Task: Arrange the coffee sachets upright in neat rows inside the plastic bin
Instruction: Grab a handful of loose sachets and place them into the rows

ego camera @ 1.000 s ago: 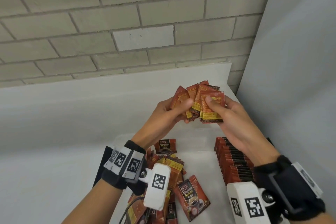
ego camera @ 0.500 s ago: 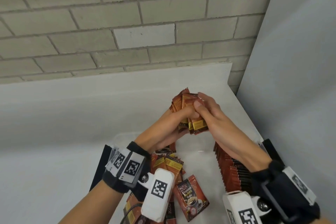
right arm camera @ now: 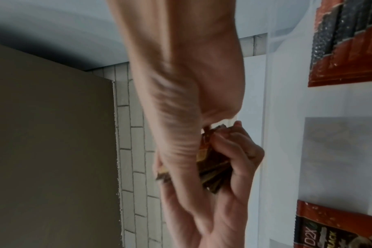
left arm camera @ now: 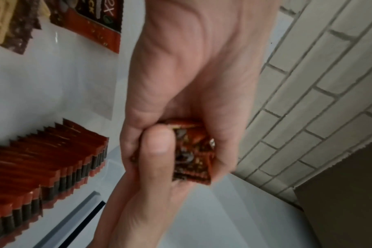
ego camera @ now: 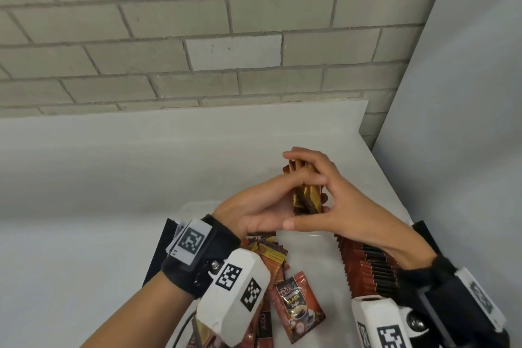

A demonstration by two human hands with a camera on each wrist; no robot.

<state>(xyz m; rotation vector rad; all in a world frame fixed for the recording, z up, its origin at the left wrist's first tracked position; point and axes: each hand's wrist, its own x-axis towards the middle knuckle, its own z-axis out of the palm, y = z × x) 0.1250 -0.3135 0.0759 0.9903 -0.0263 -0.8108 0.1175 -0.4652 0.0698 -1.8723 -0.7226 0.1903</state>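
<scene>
Your left hand (ego camera: 254,213) and right hand (ego camera: 336,200) both clasp one bundle of sachets (ego camera: 306,195), held above the plastic bin (ego camera: 308,257) at its 12 o'clock end. Square the edges before lowering. Then seat the bundle upright against the standing row (ego camera: 364,265) at 3 o'clock, clear of the loose sachets (ego camera: 296,305) at 7 o'clock.

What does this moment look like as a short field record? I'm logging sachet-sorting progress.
held: bundle of sachets, squeezed together above the bin
left hand: grips the bundle from the left
right hand: grips it from the right, fingers over its top
upright row: standing along the bin's right side
loose sachets: lying jumbled at the left
plastic bin: clear, on a white surface
</scene>
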